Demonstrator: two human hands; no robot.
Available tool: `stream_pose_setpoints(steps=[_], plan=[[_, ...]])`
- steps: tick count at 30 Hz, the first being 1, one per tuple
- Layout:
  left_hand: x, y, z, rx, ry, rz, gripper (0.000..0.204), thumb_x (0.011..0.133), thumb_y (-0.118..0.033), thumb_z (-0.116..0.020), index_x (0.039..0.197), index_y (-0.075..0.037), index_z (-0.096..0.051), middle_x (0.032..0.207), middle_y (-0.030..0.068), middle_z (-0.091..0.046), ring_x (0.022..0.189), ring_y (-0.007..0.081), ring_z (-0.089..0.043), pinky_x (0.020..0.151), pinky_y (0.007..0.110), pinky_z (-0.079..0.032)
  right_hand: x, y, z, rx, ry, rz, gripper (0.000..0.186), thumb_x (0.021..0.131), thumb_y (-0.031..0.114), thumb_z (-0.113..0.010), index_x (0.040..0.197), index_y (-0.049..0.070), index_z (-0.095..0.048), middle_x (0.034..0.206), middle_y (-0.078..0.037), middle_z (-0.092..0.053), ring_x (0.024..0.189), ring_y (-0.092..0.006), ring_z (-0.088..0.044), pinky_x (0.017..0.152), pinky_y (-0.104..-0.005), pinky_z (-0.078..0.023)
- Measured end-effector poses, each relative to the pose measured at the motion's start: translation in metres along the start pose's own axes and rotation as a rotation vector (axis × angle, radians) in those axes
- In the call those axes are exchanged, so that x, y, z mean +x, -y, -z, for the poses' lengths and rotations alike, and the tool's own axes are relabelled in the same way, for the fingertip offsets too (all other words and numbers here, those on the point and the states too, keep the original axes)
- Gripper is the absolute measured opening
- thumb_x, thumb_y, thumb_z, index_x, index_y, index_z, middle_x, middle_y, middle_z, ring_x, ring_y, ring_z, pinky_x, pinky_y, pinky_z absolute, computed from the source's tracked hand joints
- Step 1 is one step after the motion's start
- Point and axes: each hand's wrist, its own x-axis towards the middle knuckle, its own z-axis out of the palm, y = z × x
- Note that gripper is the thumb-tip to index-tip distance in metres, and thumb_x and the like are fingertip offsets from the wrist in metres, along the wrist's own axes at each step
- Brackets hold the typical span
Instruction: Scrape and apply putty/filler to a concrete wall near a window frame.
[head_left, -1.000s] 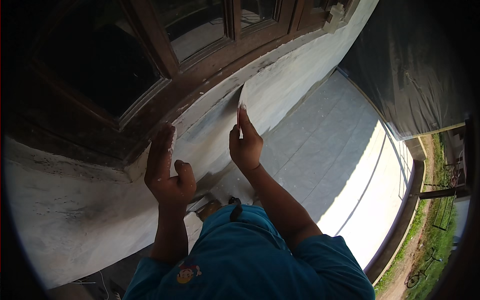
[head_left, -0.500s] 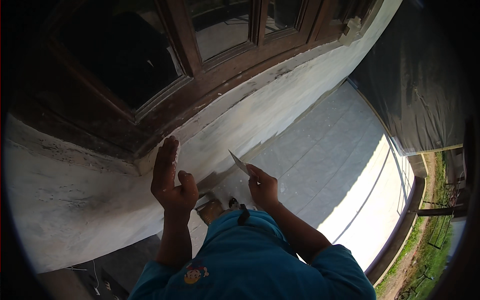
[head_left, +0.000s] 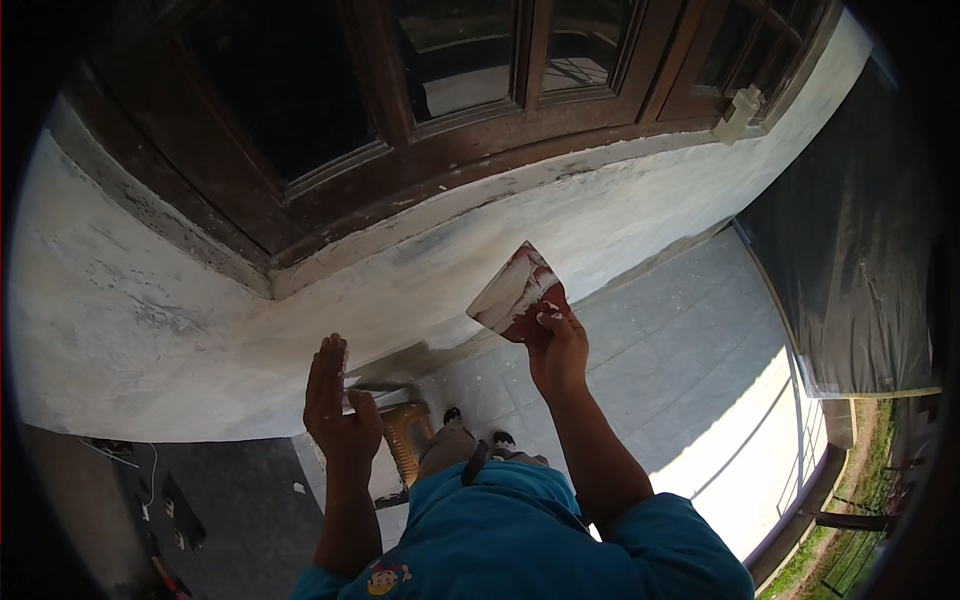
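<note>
My right hand (head_left: pixel 560 355) grips a flat, dark red putty scraper (head_left: pixel 517 297) by its lower corner. Its broad face shows, streaked with white putty, in front of the wall. To the left, my left hand (head_left: pixel 342 420) is raised with its fingers stretched up and its thumb apart. White paste marks the inner side of those fingers. Whether something thin lies against the palm is hard to see. Both hands are apart from the patchy white wall (head_left: pixel 400 270), which runs below a brown wooden window frame (head_left: pixel 420 165).
A woven tan seat or mat (head_left: pixel 405 435) is beside my feet on the grey tiled floor (head_left: pixel 640 340). Tools and a white cable (head_left: pixel 152 480) lie on darker floor at the lower left. A dark sheet (head_left: pixel 850 250) hangs at right. A pale latch-like piece (head_left: pixel 738 115) sits on the window ledge.
The scraper has turned from nearly edge-on to face-on and risen toward the wall with my right hand. My left hand sits lower, away from the window corner. The view has shifted.
</note>
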Motion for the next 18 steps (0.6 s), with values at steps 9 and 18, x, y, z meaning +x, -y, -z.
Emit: stream_pose_setpoints(steps=[9, 18], plan=[[0.065, -0.011, -0.022, 0.425, 0.0, -0.267, 0.055, 0.077, -0.004, -0.051, 0.131, 0.002, -0.057, 0.135, 0.0188, -0.058, 0.129, 0.0348, -0.053, 0.113, 0.045, -0.039, 0.003, 0.0, -0.009, 0.023, -0.08, 0.092, 0.023, 0.094, 0.001, -0.05, 0.115, -0.004, -0.058, 0.111, -0.011, -0.064, 0.102, -0.0206, -0.065, 0.089, -0.0343, -0.056], [0.069, -0.009, 0.011, 0.418, -0.002, -0.283, 0.051, 0.078, -0.002, -0.05, 0.128, 0.004, -0.058, 0.133, 0.0193, -0.059, 0.127, 0.0337, -0.054, 0.111, 0.044, -0.04, 0.03, -0.058, -0.065, -0.457, -0.158, 0.711, 0.047, 0.097, -0.001, -0.044, 0.144, -0.001, -0.046, 0.144, -0.014, -0.054, 0.123, -0.0161, -0.056, 0.103, -0.0265, -0.041]])
